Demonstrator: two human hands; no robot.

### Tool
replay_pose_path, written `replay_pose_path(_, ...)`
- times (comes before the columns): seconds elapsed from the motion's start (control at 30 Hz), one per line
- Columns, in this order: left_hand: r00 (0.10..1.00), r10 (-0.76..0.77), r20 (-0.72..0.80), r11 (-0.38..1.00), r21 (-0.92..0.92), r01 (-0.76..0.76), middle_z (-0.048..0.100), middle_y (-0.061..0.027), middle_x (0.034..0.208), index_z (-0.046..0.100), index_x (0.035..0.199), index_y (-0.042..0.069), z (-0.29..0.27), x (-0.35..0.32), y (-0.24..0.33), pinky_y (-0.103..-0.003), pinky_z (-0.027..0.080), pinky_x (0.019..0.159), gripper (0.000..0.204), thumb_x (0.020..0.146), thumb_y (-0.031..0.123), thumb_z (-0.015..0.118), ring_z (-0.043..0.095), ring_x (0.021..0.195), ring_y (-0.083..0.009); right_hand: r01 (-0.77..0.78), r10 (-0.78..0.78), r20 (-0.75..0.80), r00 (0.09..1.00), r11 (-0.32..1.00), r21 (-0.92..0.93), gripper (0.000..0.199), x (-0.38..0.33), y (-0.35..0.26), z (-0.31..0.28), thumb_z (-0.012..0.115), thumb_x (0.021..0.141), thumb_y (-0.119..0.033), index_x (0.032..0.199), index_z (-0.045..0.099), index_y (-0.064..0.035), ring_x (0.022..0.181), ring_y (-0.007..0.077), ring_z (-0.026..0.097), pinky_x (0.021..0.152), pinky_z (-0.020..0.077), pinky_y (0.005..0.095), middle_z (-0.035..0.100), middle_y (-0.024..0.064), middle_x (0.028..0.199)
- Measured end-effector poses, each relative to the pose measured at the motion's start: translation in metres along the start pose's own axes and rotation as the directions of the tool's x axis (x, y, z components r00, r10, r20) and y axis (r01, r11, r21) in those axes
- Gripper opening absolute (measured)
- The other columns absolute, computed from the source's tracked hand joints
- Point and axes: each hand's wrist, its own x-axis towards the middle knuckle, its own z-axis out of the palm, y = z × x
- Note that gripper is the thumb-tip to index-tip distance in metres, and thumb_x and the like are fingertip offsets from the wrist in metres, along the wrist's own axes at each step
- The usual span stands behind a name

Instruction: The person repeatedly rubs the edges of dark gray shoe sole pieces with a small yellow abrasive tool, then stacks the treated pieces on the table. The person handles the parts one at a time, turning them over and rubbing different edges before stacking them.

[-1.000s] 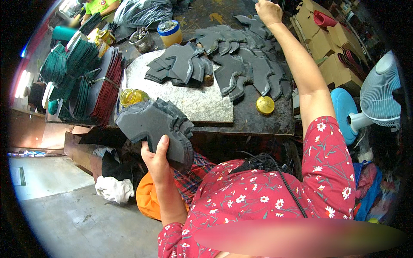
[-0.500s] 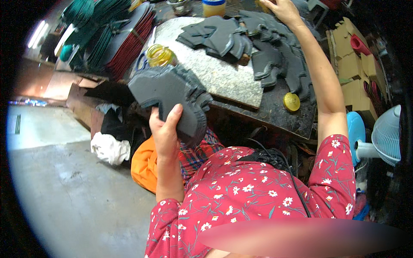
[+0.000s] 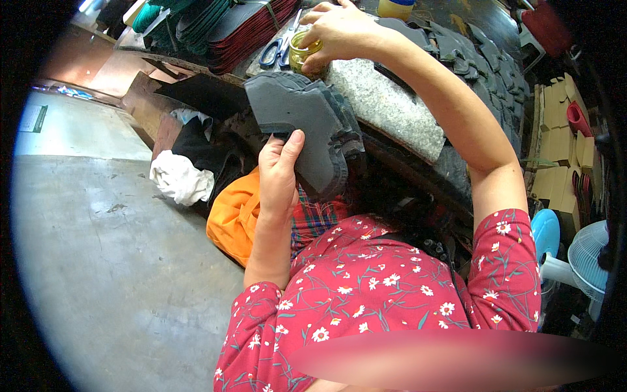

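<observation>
The stack of dark grey cut pieces sits clamped in the left hand, thumb pressed on the top face and fingers wrapped beneath, held up in front of the body just short of the desk edge. The pieces are flat, matte, boot-like in outline with a notched edge, layered unevenly so their rims fan out; the stack's long axis runs from the thumb up and away toward the desk. Beyond the stack, on the desk next to the speckled stone slab, stands a small glass jar of yellowish stuff, and the right hand is closed over its top with the arm stretched out. So the jar lies straight past the stack's far end, the right hand on it, the left well short of it. Scissors lie just left of the jar.
</observation>
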Motion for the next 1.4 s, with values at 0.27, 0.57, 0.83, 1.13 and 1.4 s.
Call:
replay_pose_path(0.27,0.999,0.028,-0.034,0.999,-0.040,-0.029,0.065,-0.0094,0.116,0.052,0.126,-0.001,-0.008,0.003,0.003,-0.029,0.051,0.090,0.034,0.095,0.009,0.062,0.064,0.100,-0.0154,0.073,-0.043,-0.327,0.944,0.994,0.081,0.046,-0.012,0.008,-0.013,0.066,0.081,-0.059,0.099,0.077,-0.0186,0.119,0.0285,0.054,0.104,0.0330,0.0535,0.065,0.0050,0.120)
replay_pose_path(0.57,0.997,-0.071,-0.033,0.994,-0.090,0.068,0.065,-0.0124,0.114,0.052,0.121,-0.001,0.022,0.021,-0.019,-0.031,0.052,0.091,0.031,0.094,0.008,0.063,0.065,0.100,-0.0185,-0.017,0.269,-0.264,0.926,0.729,0.684,0.042,-0.107,0.041,-0.015,0.056,0.098,-0.041,0.114,0.069,-0.0047,0.104,0.0220,0.064,0.088,0.0482,0.0333,0.069,0.0109,0.111)
replay_pose_path(0.83,0.936,-0.300,0.187,0.947,-0.057,0.315,0.066,-0.0131,0.113,0.052,0.123,-0.001,0.065,0.014,-0.058,-0.033,0.056,0.085,0.035,0.092,0.007,0.066,0.066,0.097,-0.0192,-0.032,0.509,-0.110,0.854,0.261,0.965,0.087,-0.183,-0.037,0.048,0.034,0.094,-0.072,0.158,0.014,-0.0162,0.138,0.0273,0.042,0.116,0.0247,0.0436,0.044,0.0163,0.149)
replay_pose_path(1.13,0.861,-0.369,0.350,0.927,0.206,0.314,0.065,-0.0106,0.115,0.053,0.125,-0.004,0.071,0.013,-0.056,-0.031,0.053,0.089,0.045,0.085,0.006,0.073,0.064,0.101,-0.0168,0.053,0.459,-0.256,0.851,0.410,0.911,0.073,-0.222,-0.020,0.048,0.027,0.101,-0.063,0.140,0.054,-0.0087,0.139,0.0267,0.038,0.117,0.0225,0.0418,0.040,0.0145,0.151)
replay_pose_path(1.4,0.778,-0.429,0.459,0.893,0.343,0.290,0.064,-0.0094,0.117,0.052,0.128,-0.005,0.074,0.008,-0.043,-0.031,0.050,0.093,0.055,0.081,0.008,0.076,0.061,0.105,-0.0158,-0.040,0.415,-0.311,0.855,0.650,0.759,0.085,-0.227,-0.016,0.052,0.016,0.094,-0.075,0.132,0.064,-0.0158,0.139,0.0320,0.037,0.117,0.0214,0.0462,0.042,0.0149,0.150)
